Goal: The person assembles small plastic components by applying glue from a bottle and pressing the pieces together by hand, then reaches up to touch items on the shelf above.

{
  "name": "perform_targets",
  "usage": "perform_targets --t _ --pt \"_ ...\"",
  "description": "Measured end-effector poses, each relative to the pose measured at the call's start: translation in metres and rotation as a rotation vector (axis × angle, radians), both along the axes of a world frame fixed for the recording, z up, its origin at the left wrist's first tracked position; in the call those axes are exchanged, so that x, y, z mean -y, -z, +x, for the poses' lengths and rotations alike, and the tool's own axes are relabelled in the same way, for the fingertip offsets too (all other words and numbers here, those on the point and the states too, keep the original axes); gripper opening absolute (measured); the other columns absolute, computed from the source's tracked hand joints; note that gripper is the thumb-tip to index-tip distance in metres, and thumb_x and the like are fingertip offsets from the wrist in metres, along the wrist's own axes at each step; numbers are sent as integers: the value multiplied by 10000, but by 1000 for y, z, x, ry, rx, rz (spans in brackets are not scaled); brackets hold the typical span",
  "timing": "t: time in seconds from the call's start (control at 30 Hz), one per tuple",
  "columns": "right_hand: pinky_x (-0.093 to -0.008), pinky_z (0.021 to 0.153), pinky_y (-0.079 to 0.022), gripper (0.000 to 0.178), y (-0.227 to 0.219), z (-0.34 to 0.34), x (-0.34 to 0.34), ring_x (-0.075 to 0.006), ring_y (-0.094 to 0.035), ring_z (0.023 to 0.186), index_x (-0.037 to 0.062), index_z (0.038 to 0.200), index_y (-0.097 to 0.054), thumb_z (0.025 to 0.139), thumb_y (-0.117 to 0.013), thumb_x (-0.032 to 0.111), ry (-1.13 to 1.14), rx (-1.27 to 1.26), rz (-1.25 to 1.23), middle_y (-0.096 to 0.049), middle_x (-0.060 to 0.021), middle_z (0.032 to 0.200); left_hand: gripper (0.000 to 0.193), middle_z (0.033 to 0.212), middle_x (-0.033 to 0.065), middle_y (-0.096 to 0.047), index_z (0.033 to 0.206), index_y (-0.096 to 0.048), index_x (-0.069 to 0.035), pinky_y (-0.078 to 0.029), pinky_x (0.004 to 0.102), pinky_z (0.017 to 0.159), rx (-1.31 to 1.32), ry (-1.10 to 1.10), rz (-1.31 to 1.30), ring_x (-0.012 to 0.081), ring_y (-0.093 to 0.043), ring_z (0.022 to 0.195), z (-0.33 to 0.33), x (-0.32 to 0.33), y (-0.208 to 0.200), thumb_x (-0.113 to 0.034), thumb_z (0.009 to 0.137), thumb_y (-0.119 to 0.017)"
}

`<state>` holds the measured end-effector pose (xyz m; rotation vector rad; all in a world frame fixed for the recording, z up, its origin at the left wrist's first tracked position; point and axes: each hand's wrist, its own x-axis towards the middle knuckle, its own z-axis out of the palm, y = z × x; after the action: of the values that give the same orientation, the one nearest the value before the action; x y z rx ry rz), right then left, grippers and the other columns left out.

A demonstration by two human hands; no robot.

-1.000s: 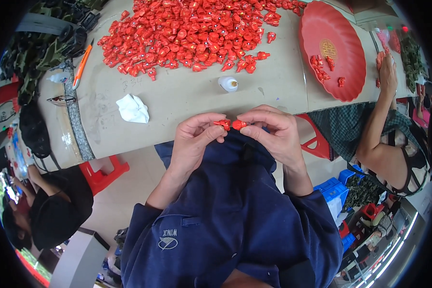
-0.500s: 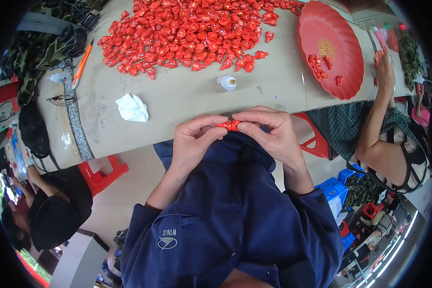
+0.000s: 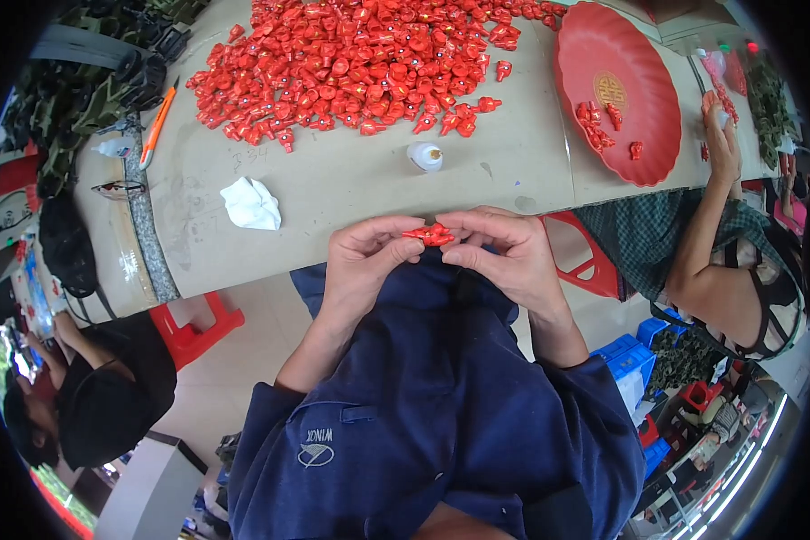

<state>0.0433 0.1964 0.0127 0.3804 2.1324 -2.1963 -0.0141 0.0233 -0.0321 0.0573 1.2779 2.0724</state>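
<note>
Small red figurine: left hand pinches it; right hand, finger and thumb parted, adjoins its other end.

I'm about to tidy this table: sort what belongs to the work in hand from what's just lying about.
Likely in the work:
red piece, in the left hand
pile
dish, with a few red figures
bottle, perhaps

Apparently lying about:
cutter
white wad

Head-worn fisheye view, facing down, close above left hand, right hand, table
</note>
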Motion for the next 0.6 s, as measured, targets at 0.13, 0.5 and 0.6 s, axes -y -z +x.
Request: perform_targets --t 0.13,0.5,0.6 --pt "-219 601 -483 220 7 2 0 -134 -616 706 -15 955 -629 737 -647 6 -21 -191 210 -633 -108 847 203 808 87 -631 982 -600 38 -484 204 636 11 6 39 104 -587 687 1 -2 0 31 780 -602" --pt "-240 665 -483 229 9 6 8 -167 -615 751 -16 937 -639 709 -658 -23 41 -259 193 -636 -117 829 164 776 88 -621 939 -620 39 -470 198 600 -175 -55 10 105 -582 665 6 -3 -2 47 777 -595" --pt "-236 665 -479 231 14 7 8 -162 -612 753 -18 943 -638 713 -654 -32 50 -258 132 -634 -118 832 166 771 87 -617 937 -622 37 -468 198 596 -172 -56 10 107 -581 664 6 -3 -3 48 772 -600"
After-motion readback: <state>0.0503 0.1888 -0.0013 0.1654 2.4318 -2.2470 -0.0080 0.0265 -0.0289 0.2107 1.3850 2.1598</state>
